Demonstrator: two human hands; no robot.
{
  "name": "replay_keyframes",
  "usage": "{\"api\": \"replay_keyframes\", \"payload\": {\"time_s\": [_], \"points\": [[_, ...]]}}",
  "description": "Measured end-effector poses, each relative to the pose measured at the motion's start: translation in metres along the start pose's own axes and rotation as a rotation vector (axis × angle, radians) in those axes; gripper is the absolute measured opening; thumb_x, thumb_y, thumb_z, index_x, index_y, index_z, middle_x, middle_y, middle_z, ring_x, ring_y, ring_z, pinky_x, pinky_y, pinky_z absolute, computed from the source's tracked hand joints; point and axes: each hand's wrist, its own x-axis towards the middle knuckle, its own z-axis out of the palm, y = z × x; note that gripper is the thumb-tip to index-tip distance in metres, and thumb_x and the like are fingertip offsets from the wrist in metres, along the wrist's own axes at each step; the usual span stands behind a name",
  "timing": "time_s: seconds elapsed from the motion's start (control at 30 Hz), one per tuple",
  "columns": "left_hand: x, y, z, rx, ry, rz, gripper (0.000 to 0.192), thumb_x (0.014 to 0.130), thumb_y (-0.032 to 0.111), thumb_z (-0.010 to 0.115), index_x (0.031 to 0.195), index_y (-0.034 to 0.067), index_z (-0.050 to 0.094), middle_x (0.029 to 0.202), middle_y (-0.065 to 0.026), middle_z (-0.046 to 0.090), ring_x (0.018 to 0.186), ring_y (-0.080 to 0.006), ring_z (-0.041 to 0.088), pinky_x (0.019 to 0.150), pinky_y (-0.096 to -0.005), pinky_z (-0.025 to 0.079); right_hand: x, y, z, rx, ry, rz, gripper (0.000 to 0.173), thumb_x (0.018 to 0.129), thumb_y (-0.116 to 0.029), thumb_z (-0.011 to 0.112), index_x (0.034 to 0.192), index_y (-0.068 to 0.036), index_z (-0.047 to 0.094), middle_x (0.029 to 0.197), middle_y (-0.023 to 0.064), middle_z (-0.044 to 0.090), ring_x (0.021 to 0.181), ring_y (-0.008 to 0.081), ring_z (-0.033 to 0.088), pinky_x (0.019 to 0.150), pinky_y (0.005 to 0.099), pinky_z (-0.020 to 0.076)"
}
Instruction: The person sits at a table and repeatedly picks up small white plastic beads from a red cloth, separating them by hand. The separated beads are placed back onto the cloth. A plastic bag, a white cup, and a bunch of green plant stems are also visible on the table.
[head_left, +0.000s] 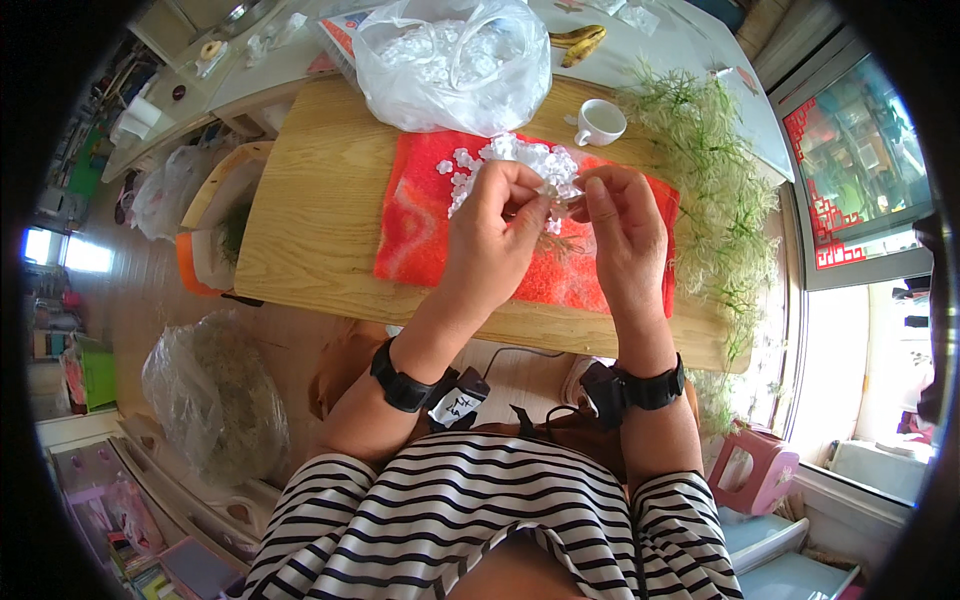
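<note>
My left hand (501, 232) and my right hand (628, 229) meet above a red patterned cloth (416, 225). Between their fingertips is a small artificial plant sprig (561, 244), its thin green-brown strands hanging down. Both hands pinch its upper part, where something whitish shows; fingers hide the details. Behind the hands, a pile of small white plastic flowers (517, 148) lies on the cloth. Some blossoms sit loose at its left side.
A clear plastic bag (450, 97) full of white flowers stands behind the cloth. At right are a white cup (601, 122) and a heap of artificial grass sprigs (712, 195) overhanging the wooden table (315, 225). A banana peel (581, 45) lies farther back. Another bag (217, 397) stands on the floor.
</note>
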Motion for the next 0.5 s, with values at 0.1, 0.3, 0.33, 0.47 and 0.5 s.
{"api": "replay_keyframes", "payload": {"time_s": [0.1,0.3,0.33,0.47,0.5], "points": [[0.003,-0.004,-0.003,-0.083,0.056,-0.088,0.016,0.092,0.002,0.062,0.101,0.0,0.05,0.084,-0.0077,0.062,0.074,-0.0128,0.063,0.063,-0.028,0.051,0.001,-0.008,-0.005,-0.256,-0.112,-0.251,0.008,0.088,-0.004,0.066,0.094,0.001,0.064,0.085,0.011,0.065,0.073,0.0186,0.064,0.066,0.031,0.0516],[0.004,-0.003,-0.006,-0.021,0.045,-0.067,0.015,0.092,0.001,0.061,0.101,0.001,0.05,0.081,-0.0071,0.06,0.071,-0.0136,0.062,0.063,-0.0286,0.051,-0.004,-0.013,-0.006,-0.435,-0.225,-0.282,0.011,0.085,-0.002,0.068,0.096,-0.003,0.067,0.089,0.0121,0.064,0.079,0.0288,0.064,0.067,0.0348,0.0515],[0.004,-0.001,-0.007,0.005,0.023,-0.067,0.015,0.091,0.001,0.061,0.101,0.001,0.05,0.081,-0.0073,0.061,0.071,-0.014,0.063,0.063,-0.0288,0.051,-0.002,-0.012,-0.005,-0.447,-0.166,-0.326,0.013,0.084,-0.002,0.068,0.097,-0.004,0.067,0.091,0.0114,0.064,0.081,0.029,0.064,0.068,0.0356,0.0517],[0.004,0.003,-0.009,-0.003,-0.112,-0.091,0.013,0.091,0.0,0.06,0.099,0.001,0.051,0.08,-0.0093,0.064,0.071,-0.0163,0.064,0.063,-0.0291,0.051,0.006,-0.009,-0.012,-0.676,-0.175,-0.518,0.016,0.081,-0.004,0.07,0.095,-0.007,0.066,0.109,0.0082,0.062,0.104,0.0297,0.059,0.084,0.0401,0.05],[0.004,0.004,-0.009,0.02,-0.121,-0.082,0.012,0.091,0.0,0.061,0.099,0.001,0.052,0.081,-0.0098,0.065,0.071,-0.0167,0.065,0.063,-0.0292,0.051,0.007,-0.008,-0.013,-0.691,-0.187,-0.543,0.015,0.081,-0.003,0.07,0.094,-0.007,0.065,0.109,0.0084,0.062,0.104,0.0298,0.059,0.084,0.0402,0.0501]]}}
